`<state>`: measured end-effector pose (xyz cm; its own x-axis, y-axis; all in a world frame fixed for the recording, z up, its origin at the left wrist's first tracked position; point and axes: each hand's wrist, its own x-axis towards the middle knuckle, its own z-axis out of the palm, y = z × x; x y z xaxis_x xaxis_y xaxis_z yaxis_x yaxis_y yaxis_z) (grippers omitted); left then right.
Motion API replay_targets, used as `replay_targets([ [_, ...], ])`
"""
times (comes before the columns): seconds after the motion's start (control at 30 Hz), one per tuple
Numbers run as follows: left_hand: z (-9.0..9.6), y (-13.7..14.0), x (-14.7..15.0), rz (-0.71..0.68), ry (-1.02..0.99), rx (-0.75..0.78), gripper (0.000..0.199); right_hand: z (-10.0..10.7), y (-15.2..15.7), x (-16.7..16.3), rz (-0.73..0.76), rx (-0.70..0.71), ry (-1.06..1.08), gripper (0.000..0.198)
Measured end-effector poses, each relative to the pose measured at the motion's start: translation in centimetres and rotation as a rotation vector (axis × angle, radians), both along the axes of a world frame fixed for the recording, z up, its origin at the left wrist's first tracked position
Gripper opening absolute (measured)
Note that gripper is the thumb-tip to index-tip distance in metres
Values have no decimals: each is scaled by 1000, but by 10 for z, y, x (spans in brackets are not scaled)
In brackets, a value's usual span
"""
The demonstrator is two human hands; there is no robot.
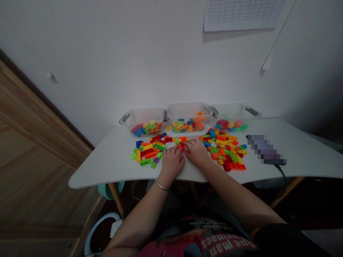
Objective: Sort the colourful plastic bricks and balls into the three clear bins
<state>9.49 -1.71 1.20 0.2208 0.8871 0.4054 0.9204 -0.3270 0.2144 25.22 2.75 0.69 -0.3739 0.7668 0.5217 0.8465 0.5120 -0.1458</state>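
Note:
My left hand and my right hand meet over the middle of the table, near its front edge. Between their fingertips is a small red-orange toy building brick, partly covered by the fingers. Both hands are closed on it, the left from one side and the right from the other. Loose bricks in many colours lie in a pile left of my left hand. Right of my right hand spreads a larger pile. A few more bricks lie just beyond the fingertips.
Along the wall stand three clear plastic bins: the left bin and middle bin hold small coloured pieces, the right bin round ones. A phone with a cable lies on the white table at right.

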Motion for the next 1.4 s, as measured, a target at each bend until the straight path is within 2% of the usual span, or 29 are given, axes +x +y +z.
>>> replay_targets([
  [0.37,2,0,1,1,-2,-3,40,-3,0,1,-43,0,-15,30],
  [0.8,2,-1,0,2,5,-6,39,-7,4,4,-101,0,65,24],
  [0.9,2,-1,0,3,6,-15,40,-4,3,4,-113,-18,149,24],
  [1.0,2,-1,0,4,8,-16,40,1,7,5,-87,-35,361,27],
  [1.1,2,-1,-1,3,17,-18,40,9,17,10,-74,-19,644,30],
  [1.2,4,-1,-1,0,27,-31,40,27,32,20,-113,32,853,33],
  [1.3,5,-2,-1,2,27,-46,41,52,47,31,-88,100,918,34],
  [1.4,5,-2,-1,6,26,-48,41,75,58,39,-119,202,856,31],
])
